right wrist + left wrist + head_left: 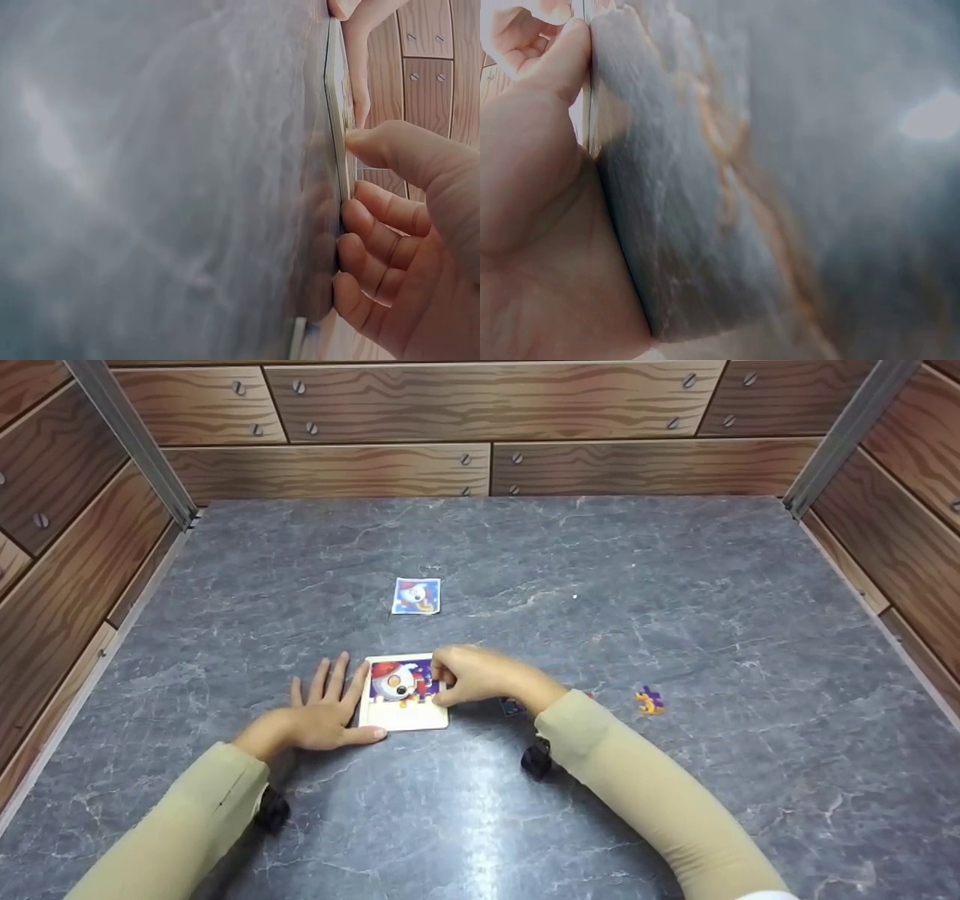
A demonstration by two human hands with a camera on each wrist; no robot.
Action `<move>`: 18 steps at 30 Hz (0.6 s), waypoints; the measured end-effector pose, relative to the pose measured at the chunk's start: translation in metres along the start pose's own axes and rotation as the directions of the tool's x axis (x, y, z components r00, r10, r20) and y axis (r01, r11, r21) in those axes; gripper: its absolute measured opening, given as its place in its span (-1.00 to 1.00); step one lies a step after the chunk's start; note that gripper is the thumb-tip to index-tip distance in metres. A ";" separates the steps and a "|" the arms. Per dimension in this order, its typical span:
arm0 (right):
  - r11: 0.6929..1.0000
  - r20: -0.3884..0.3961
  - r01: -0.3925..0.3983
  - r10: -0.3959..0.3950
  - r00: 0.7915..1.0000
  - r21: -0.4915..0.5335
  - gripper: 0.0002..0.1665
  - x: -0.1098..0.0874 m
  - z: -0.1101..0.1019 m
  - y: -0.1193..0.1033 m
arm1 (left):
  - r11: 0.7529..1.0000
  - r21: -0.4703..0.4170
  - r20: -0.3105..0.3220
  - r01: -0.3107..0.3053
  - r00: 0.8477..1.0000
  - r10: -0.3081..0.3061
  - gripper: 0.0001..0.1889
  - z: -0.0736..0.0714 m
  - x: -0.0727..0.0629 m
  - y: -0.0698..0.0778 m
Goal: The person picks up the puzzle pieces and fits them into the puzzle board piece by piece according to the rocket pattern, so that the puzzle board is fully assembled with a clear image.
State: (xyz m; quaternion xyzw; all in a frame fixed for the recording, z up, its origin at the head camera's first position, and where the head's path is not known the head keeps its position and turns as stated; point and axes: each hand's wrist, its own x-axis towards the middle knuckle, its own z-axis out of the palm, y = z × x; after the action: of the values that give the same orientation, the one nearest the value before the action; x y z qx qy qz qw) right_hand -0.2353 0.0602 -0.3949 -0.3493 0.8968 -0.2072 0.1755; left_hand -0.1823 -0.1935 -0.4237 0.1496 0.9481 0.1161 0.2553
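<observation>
A square jigsaw puzzle board (pixel 409 717) with a pale frame lies flat, its upper half filled by a rocket-like picture on purple and its lower part bare. My left hand (pixel 324 721) is spread at its left side, forefinger along the edge and thumb on the lower left corner. With curled thumb and forefinger, my right hand (pixel 480 675) pinches at a purple puzzle piece on the board's right side, largely hidden by the fingers. In the right wrist view, the thumb (pixel 375 142) touches the board's face and the other fingers curl at its edge.
Behind the board lies a small picture card (pixel 417 596). A dark puzzle piece (pixel 512 706) shows partly under the right wrist, and a red bit peeks out by the sleeve. Farther right sits a purple and orange piece (pixel 650 700). Wood-patterned walls (pixel 480 405) enclose the table.
</observation>
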 end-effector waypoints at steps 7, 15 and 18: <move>1.000 -0.029 -0.002 0.002 1.000 -0.002 -0.65 0.001 0.002 -0.002 | 1.000 -0.001 -0.002 -0.002 1.000 0.002 0.19 0.000 0.000 0.000; 0.992 -0.003 0.120 -0.120 0.993 -0.033 -0.62 0.001 0.002 -0.004 | 1.000 -0.003 0.011 0.004 1.000 -0.004 0.19 -0.001 0.000 0.000; 0.989 -0.004 0.140 -0.140 0.990 -0.038 -0.65 0.002 0.002 -0.005 | 1.000 -0.001 0.012 0.003 1.000 -0.003 0.19 -0.001 0.000 0.000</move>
State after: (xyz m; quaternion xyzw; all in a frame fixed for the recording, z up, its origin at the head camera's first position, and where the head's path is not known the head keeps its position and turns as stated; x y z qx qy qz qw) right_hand -0.2328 0.0554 -0.3947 -0.4140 0.8744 -0.2031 0.1509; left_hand -0.1828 -0.1939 -0.4230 0.1487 0.9468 0.1156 0.2610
